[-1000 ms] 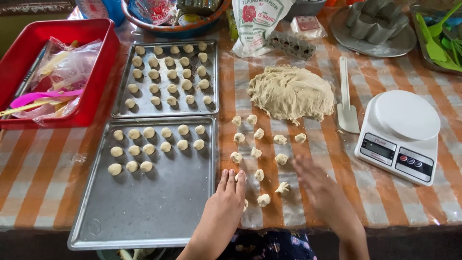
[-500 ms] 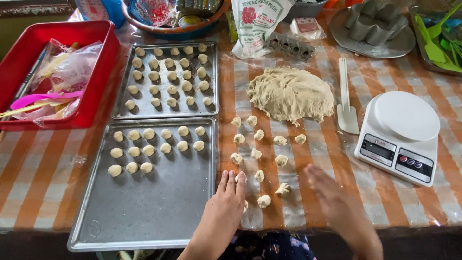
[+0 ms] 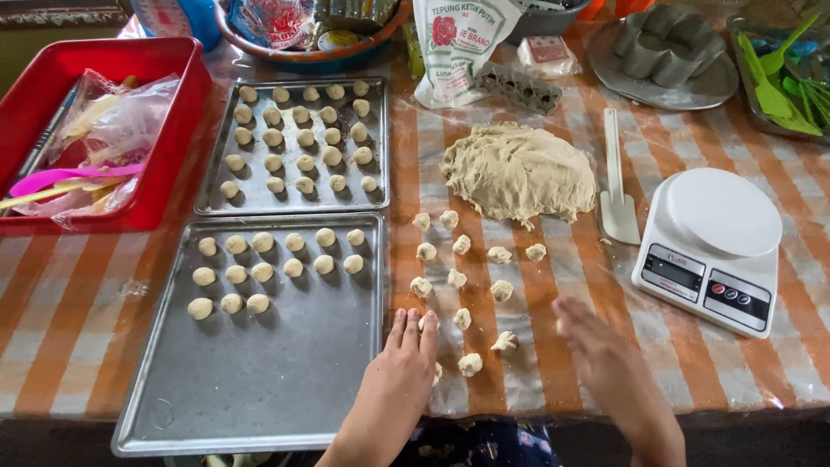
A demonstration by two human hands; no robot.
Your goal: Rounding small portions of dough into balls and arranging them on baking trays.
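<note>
My left hand [image 3: 400, 369] lies flat, palm down, over a small dough piece at the table's near edge, just right of the near baking tray [image 3: 259, 380]. My right hand [image 3: 596, 346] hovers blurred above the striped cloth, fingers apart, holding nothing visible. Between the hands lie several small rough dough pieces [image 3: 463, 279]. Behind them sits a large mound of dough [image 3: 519, 171]. Several rolled dough balls [image 3: 277, 259] fill the far part of the near tray.
A second tray [image 3: 298, 147] full of dough balls stands behind the first. A white kitchen scale [image 3: 713, 246] and a white scraper [image 3: 616, 186] are at right. A red tub [image 3: 95, 130] with plastic bags sits far left; a flour bag [image 3: 458, 43] and moulds at the back.
My right hand has slid right and slightly forward, away from the dough pieces. My left hand stays pressed flat in the same spot.
</note>
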